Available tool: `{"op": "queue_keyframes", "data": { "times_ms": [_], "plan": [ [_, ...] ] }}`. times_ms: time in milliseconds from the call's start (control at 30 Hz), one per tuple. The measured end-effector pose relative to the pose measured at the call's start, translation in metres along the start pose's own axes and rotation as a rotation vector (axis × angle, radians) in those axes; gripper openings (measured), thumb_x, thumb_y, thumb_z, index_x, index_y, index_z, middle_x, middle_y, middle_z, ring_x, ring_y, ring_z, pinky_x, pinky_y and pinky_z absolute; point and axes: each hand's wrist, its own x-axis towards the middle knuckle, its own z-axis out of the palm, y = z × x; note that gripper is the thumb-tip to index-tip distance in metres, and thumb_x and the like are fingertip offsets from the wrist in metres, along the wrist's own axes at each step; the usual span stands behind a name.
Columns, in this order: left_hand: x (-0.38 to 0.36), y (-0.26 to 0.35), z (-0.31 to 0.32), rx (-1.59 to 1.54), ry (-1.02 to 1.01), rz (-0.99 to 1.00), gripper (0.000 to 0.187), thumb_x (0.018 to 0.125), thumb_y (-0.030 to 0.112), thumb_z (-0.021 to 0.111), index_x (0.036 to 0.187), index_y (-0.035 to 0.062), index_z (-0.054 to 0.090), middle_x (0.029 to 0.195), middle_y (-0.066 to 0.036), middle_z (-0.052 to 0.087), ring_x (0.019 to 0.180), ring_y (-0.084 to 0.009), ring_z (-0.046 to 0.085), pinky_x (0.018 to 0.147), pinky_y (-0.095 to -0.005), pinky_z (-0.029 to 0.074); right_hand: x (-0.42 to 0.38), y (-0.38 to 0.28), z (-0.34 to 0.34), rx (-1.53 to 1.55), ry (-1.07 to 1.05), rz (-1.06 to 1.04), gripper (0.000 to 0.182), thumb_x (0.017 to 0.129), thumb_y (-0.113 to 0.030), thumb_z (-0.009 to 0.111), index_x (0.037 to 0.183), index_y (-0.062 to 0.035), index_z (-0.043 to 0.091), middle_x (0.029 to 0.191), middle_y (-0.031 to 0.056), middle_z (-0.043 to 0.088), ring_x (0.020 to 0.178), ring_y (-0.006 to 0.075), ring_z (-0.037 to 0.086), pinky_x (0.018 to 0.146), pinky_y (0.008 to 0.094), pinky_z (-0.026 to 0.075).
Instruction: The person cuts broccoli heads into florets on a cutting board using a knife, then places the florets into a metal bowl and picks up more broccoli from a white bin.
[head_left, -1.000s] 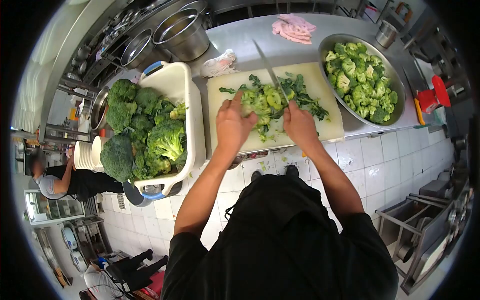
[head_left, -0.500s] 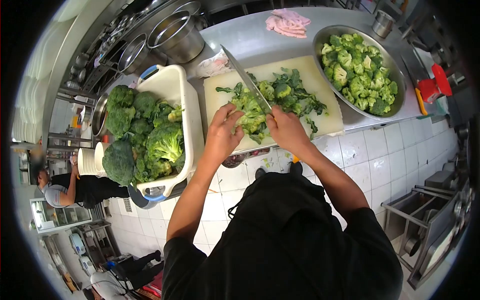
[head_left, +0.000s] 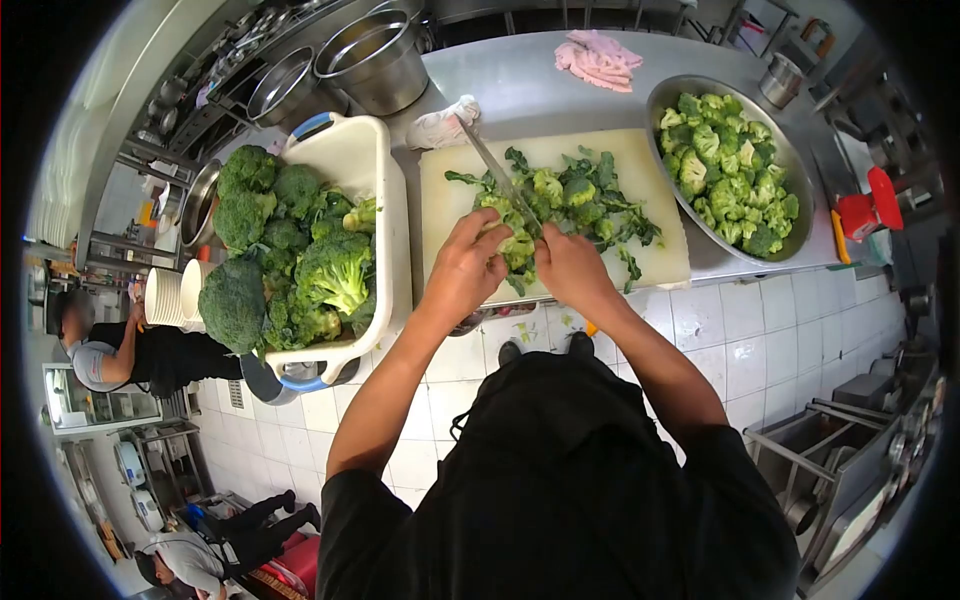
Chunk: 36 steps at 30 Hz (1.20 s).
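My right hand (head_left: 572, 265) is wrapped round the handle of a long kitchen knife (head_left: 498, 172), its blade pointing up and to the left over the cutting board (head_left: 655, 182). Close beside the blade, my left hand (head_left: 466, 262) grips a broccoli head (head_left: 513, 247) with bent fingers. The blade hides part of the broccoli. Cut broccoli pieces and dark leaves (head_left: 606, 200) lie on the board to the right of the knife.
At the left, a white tub (head_left: 395, 220) holds several whole broccoli heads. A steel bowl (head_left: 655, 110) of cut florets stands at the right. Behind are a pink cloth (head_left: 600, 60), a white cloth (head_left: 440, 125) and steel pots (head_left: 375, 65). Another person (head_left: 110, 350) stands at far left.
The whole view has shifted slightly. The knife's blade now shows more edge-on, and its tip sits lower near the white cloth. Both hands stay at the board.
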Motion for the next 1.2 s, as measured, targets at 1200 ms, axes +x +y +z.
{"op": "queue_keyframes", "data": {
  "times_ms": [1200],
  "plan": [
    [-0.006, -0.007, 0.002, 0.020, 0.070, -0.341, 0.046, 0.073, 0.002, 0.078, 0.118, -0.0013, 0.073, 0.105, -0.012, 0.061, 0.088, -0.0254, 0.066, 0.072, -0.0341, 0.055, 0.000, -0.015, 0.008, 0.071, -0.020, 0.088, 0.021, 0.095, -0.017, 0.055, 0.105, 0.0016, 0.059, 0.078, 0.0270, 0.067, 0.079, 0.0464, 0.067, 0.075, 0.0568, 0.053]
  ]
}}
